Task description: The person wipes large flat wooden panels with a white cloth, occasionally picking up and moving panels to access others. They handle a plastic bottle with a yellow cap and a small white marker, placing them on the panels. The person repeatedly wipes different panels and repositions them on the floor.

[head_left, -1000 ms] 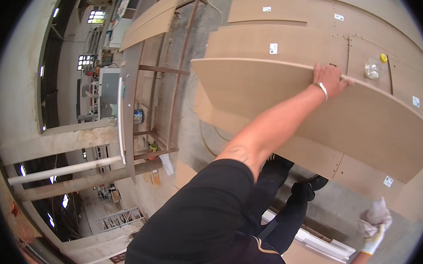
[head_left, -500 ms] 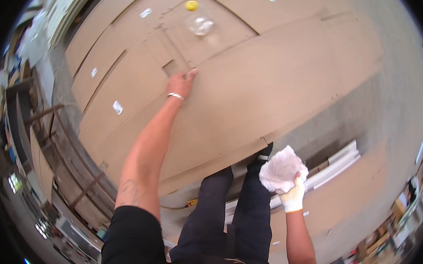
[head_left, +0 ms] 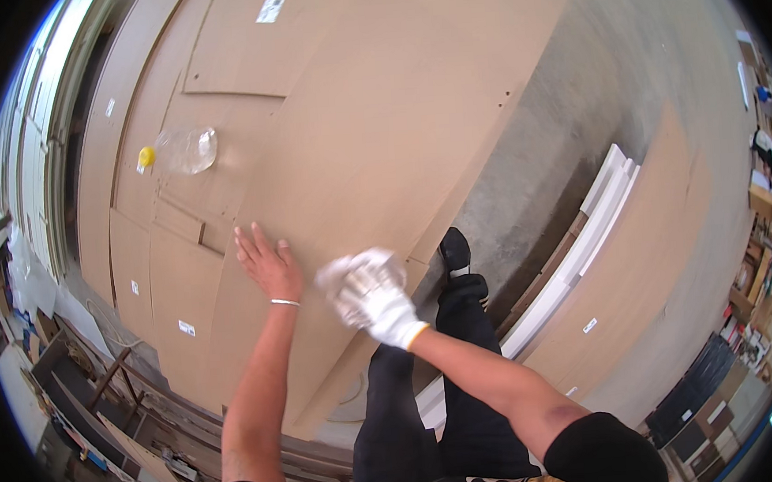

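My bare left hand (head_left: 271, 267), with a pale band at the wrist, lies flat with fingers stretched on a large brown board (head_left: 378, 109). To its right is my right hand (head_left: 379, 299) in a white knit glove, somewhat blurred. It presses a whitish cloth (head_left: 331, 278) at the near edge of the same board; whether the cloth touches the surface all over is hard to tell. Beyond my left hand a clear plastic bottle (head_left: 188, 151) with a yellow cap lies on its side on the boards.
Overlapping brown boards with small white labels (head_left: 270, 9) spread leftward. White strips (head_left: 601, 215) lie on the floor right of my legs, beside another brown board (head_left: 644, 269). A metal frame rack (head_left: 129, 380) stands at lower left. Assorted clutter (head_left: 758, 254) lines the far right.
The view has turned, so the boards and bottle sit differently. My right hand has brought the cloth from beside my legs onto the board's near side. My left hand's fingers are now spread flat.
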The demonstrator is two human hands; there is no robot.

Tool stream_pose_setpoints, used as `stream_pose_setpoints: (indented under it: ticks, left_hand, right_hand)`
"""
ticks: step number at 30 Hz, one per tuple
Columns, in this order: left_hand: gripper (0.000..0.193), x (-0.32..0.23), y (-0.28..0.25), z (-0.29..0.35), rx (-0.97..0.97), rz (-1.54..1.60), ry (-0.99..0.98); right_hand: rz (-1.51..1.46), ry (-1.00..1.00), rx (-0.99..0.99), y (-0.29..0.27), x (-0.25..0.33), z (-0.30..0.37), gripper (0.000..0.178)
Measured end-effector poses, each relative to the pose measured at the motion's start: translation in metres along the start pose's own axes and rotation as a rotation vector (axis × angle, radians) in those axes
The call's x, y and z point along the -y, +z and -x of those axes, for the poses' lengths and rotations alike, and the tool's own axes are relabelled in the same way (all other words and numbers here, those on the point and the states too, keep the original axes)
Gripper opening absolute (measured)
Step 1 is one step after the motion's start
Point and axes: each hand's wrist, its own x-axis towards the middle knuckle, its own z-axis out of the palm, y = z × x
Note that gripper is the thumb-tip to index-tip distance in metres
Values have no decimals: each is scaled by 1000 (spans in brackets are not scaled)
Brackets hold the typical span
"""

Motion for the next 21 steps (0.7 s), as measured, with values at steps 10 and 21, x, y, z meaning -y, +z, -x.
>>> stream_pose_setpoints:
  ticks: [10,21]
  left_hand:
    - [80,-69,51,0,-88,-137,-48]
    - [83,-69,45,-1,-61,-100,-57]
  right_hand:
    - [186,607,-739,-186,-238,-80,54]
    - [444,567,-642,-267,-274,-158,72]
